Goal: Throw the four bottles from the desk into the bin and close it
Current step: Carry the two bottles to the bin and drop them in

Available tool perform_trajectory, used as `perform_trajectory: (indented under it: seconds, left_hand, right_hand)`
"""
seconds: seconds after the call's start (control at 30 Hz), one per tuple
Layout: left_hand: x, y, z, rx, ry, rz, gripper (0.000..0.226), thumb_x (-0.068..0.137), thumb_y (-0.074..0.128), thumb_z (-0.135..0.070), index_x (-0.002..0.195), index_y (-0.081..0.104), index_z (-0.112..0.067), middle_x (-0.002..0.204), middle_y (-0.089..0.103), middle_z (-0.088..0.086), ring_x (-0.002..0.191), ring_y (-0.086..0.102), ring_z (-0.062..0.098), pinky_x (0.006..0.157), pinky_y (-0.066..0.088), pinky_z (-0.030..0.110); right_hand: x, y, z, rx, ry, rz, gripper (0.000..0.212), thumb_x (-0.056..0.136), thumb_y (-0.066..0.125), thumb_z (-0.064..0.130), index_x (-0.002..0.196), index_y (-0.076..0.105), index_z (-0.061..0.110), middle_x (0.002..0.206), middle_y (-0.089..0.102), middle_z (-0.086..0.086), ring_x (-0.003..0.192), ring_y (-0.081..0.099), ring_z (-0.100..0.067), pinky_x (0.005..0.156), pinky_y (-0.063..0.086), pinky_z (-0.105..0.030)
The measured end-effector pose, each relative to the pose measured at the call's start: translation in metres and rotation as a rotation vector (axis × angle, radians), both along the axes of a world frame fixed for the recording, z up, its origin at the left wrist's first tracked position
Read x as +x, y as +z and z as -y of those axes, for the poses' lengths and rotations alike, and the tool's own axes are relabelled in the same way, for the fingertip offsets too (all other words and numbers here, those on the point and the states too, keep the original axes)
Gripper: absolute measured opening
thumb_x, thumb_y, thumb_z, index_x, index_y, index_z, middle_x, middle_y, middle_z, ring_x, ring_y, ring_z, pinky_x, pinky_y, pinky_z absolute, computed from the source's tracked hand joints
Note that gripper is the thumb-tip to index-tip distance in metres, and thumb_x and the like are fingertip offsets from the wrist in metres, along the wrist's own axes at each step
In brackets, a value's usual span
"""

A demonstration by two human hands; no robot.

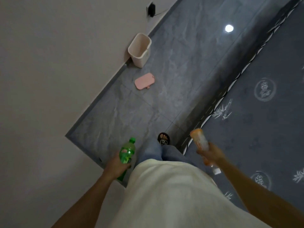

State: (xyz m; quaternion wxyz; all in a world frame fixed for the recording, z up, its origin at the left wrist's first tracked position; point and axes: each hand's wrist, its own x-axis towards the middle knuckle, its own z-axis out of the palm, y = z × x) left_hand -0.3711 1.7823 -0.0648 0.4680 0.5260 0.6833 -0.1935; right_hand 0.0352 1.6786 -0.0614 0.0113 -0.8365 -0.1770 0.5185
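Note:
My left hand [115, 165] grips a green plastic bottle [127, 152] with a green cap, held at hip height. My right hand [211, 153] is closed around an orange-and-white bottle [199, 140], base pointing forward; a clear neck with a white cap [216, 171] pokes out below the hand, possibly a second bottle. Ahead, a pale open bin [140, 50] stands on the floor against the wall. Its pink lid [144, 81] lies flat on the tiles a little in front of it. No desk is in view.
Grey tiled floor [172, 79] runs between a white wall [57, 63] on the left and a dark patterned mattress [263, 104] on the right. My sandalled foot [163, 139] steps forward. A black plug [151, 9] with a cable sits on the wall beyond the bin.

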Motion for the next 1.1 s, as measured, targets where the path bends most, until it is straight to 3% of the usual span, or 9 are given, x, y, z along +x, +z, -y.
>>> perform_trajectory:
  seconds: [0.1,0.23,0.33,0.5,0.67,0.73,0.8,1.0,1.1]
  left_hand:
    - [0.001,0.004,-0.031,-0.062,0.006,-0.045,0.072,0.07,0.082,-0.027,0.135,0.051,-0.016,0.113,0.067,0.009,0.096,0.063,0.025,0.082,0.052,0.033]
    - [0.013,-0.002,-0.083,-0.096,-0.029,-0.063,0.072,0.078,0.082,-0.028,0.14,0.049,-0.011,0.126,0.065,0.016,0.104,0.063,0.028,0.081,0.043,0.027]
    - [0.04,-0.011,-0.141,-0.107,-0.024,-0.025,0.06,0.082,0.078,-0.03,0.134,0.055,-0.01,0.124,0.066,0.019,0.106,0.064,0.031,0.091,0.052,0.038]
    - [0.107,-0.007,-0.254,-0.042,-0.075,-0.017,0.053,0.072,0.08,-0.03,0.119,0.064,-0.012,0.108,0.071,0.015,0.099,0.068,0.032,0.086,0.055,0.036]
    - [0.192,-0.002,-0.355,0.026,-0.085,0.068,0.073,0.069,0.081,-0.037,0.13,0.051,-0.014,0.119,0.065,0.012,0.109,0.064,0.033,0.082,0.048,0.03]
    - [0.227,-0.002,-0.389,0.054,-0.107,0.118,0.069,0.067,0.078,-0.037,0.128,0.052,-0.018,0.117,0.066,0.009,0.107,0.065,0.031,0.084,0.051,0.033]
    - [0.26,-0.003,-0.418,0.088,-0.129,0.159,0.066,0.067,0.077,-0.036,0.125,0.053,-0.018,0.113,0.067,0.008,0.105,0.065,0.03,0.083,0.052,0.034]
    - [0.344,-0.012,-0.471,0.096,-0.161,0.136,0.081,0.071,0.078,-0.039,0.139,0.039,-0.017,0.121,0.064,0.014,0.109,0.062,0.035,0.09,0.053,0.041]
    - [0.366,-0.019,-0.479,0.076,-0.099,0.09,0.075,0.073,0.079,-0.035,0.135,0.042,-0.014,0.122,0.064,0.016,0.108,0.063,0.035,0.083,0.05,0.037]
  right_hand:
    - [0.014,0.002,-0.072,0.077,-0.01,-0.031,0.048,0.079,0.08,0.029,0.117,0.055,0.012,0.093,0.07,-0.021,0.068,0.067,-0.033,0.064,0.061,-0.052]
    - [0.032,0.005,-0.16,0.161,0.072,0.022,0.06,0.078,0.076,0.046,0.125,0.053,0.017,0.101,0.071,-0.008,0.087,0.07,-0.031,0.08,0.059,-0.047]
    - [0.051,0.004,-0.212,0.16,0.128,0.05,0.061,0.077,0.073,0.052,0.124,0.055,0.017,0.103,0.072,-0.007,0.093,0.07,-0.03,0.085,0.058,-0.044]
    - [0.081,0.005,-0.251,0.085,0.058,0.059,0.068,0.078,0.076,0.051,0.131,0.051,0.016,0.111,0.07,-0.011,0.097,0.069,-0.033,0.087,0.058,-0.047]
    - [0.114,0.006,-0.241,-0.017,-0.061,0.086,0.064,0.078,0.078,0.042,0.13,0.054,0.012,0.113,0.07,-0.016,0.099,0.068,-0.037,0.085,0.056,-0.045]
    - [0.133,0.004,-0.235,-0.082,-0.09,0.072,0.063,0.085,0.074,0.037,0.135,0.05,0.009,0.125,0.065,-0.021,0.111,0.062,-0.04,0.091,0.05,-0.042]
    - [0.157,0.002,-0.233,-0.132,-0.16,0.034,0.061,0.09,0.07,0.034,0.14,0.046,0.008,0.133,0.059,-0.023,0.119,0.058,-0.042,0.1,0.047,-0.049]
    - [0.248,-0.003,-0.277,-0.21,-0.095,0.042,0.069,0.082,0.078,0.04,0.135,0.05,0.006,0.123,0.065,-0.02,0.108,0.064,-0.039,0.092,0.051,-0.047]
    - [0.301,-0.006,-0.32,-0.202,-0.031,0.045,0.068,0.081,0.079,0.04,0.135,0.052,0.01,0.121,0.066,-0.018,0.108,0.065,-0.038,0.092,0.051,-0.044]
